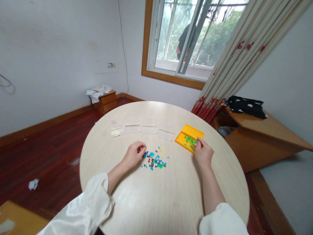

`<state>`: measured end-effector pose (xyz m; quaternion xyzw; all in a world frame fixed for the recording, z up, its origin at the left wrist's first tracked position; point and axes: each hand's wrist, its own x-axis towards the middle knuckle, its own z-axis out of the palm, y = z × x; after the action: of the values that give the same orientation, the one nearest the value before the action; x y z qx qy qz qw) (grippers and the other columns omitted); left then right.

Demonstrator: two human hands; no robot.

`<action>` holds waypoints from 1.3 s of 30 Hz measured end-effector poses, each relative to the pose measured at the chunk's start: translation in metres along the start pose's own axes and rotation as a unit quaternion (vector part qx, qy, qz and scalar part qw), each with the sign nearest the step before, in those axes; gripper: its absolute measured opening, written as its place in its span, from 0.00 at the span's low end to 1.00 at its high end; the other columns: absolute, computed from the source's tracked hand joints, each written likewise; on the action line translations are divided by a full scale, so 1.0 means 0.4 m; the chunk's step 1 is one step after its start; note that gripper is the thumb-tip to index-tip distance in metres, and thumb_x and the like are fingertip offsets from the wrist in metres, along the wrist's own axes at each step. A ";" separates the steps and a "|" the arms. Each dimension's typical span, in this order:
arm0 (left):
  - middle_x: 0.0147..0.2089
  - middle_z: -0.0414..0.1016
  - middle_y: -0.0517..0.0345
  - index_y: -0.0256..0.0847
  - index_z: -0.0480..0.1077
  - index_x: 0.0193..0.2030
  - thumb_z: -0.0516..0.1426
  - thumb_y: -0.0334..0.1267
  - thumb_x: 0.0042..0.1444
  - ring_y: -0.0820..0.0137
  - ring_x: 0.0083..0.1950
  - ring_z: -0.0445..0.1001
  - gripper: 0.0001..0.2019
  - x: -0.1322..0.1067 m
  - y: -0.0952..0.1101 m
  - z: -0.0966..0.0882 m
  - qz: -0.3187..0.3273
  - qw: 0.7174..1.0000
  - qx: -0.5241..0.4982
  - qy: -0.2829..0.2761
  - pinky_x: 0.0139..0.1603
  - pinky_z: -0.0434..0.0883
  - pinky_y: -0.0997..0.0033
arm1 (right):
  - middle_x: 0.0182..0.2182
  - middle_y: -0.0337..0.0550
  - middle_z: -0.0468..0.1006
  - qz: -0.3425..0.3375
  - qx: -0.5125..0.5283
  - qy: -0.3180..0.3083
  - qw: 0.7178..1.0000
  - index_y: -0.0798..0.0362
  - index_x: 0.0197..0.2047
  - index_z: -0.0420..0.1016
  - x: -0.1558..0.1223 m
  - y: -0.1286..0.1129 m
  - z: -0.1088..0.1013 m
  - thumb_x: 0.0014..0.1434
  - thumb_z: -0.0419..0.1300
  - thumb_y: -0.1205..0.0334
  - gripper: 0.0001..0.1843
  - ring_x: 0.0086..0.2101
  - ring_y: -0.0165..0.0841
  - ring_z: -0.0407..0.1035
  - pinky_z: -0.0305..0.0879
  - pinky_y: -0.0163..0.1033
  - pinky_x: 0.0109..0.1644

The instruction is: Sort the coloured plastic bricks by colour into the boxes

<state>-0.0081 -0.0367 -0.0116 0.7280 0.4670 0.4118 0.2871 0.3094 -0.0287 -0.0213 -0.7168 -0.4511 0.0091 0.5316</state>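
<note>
A loose pile of small blue, brown, green and yellow bricks (154,160) lies mid-table. My left hand (135,153) rests at the pile's left edge, thumb and fingers pinched together; whatever is between the fingertips is too small to make out. Over the right side of an open yellow box (183,139) is my right hand (203,150), its fingers curled in close to the green bricks (190,141) inside. Those fingertips are partly hidden, so anything held there cannot be made out. The box's lid half leans back on the far side.
Three clear plastic trays (148,130) stand in a row beyond the pile. Left of them is a clear container (116,131) with yellowish pieces. The round table (156,202) has a curved edge. A wooden cabinet (264,130) stands to the right, below the curtain (242,49).
</note>
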 end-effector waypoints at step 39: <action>0.39 0.70 0.54 0.41 0.75 0.36 0.57 0.33 0.53 0.64 0.45 0.67 0.06 -0.030 0.022 0.023 0.098 0.965 0.138 -0.203 0.47 0.59 0.63 | 0.29 0.41 0.76 -0.209 -0.021 -0.542 0.813 0.53 0.33 0.79 -0.193 -0.211 0.002 0.48 0.58 0.71 0.10 0.30 0.29 0.67 0.61 0.33 0.35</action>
<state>0.0009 -0.0516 -0.0132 0.8709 0.3777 0.2136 0.2310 0.2096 -0.0764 0.0075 -0.4951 -0.8054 0.2754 0.1746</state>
